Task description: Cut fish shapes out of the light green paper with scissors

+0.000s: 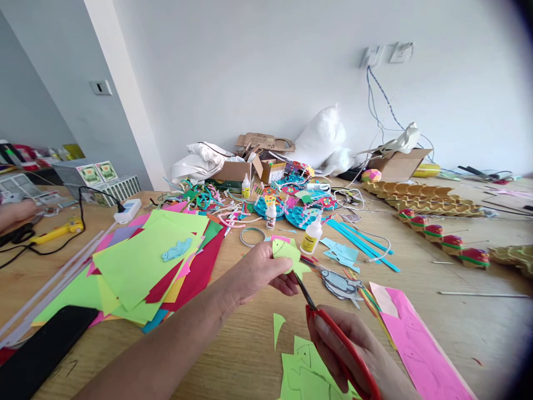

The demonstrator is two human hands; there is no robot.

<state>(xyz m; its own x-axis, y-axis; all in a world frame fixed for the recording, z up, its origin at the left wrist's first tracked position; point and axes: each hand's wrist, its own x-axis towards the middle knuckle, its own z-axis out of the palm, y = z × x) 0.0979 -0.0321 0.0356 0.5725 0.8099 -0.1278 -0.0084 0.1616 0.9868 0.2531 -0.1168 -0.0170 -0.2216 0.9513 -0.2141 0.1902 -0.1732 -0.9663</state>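
Note:
Between the thumb and fingers of my left hand (pixel 262 269) is a lime-green paper fish (pixel 285 251) with a small drawn eye. My right hand (pixel 353 339) grips red-handled scissors (pixel 343 336), whose dark blades point up to the paper's lower edge. Below the hands lie a small green paper scrap (pixel 278 328) and green paper sheets (pixel 310 372) with fish outlines drawn on them. Pink paper (pixel 416 344) with pencilled fish lies to the right. Grey-blue cut-out fish (pixel 339 283) rest just beyond the scissors.
Stacked coloured paper (pixel 137 255) and a black phone (pixel 48 344) occupy the left. A glue bottle (pixel 311 236), a tape roll (pixel 252 237) and decorated blue plates (pixel 300 214) stand ahead. Egg-carton strips (pixel 425 200) lie at right. Another person's hand (pixel 19 214) shows at far left.

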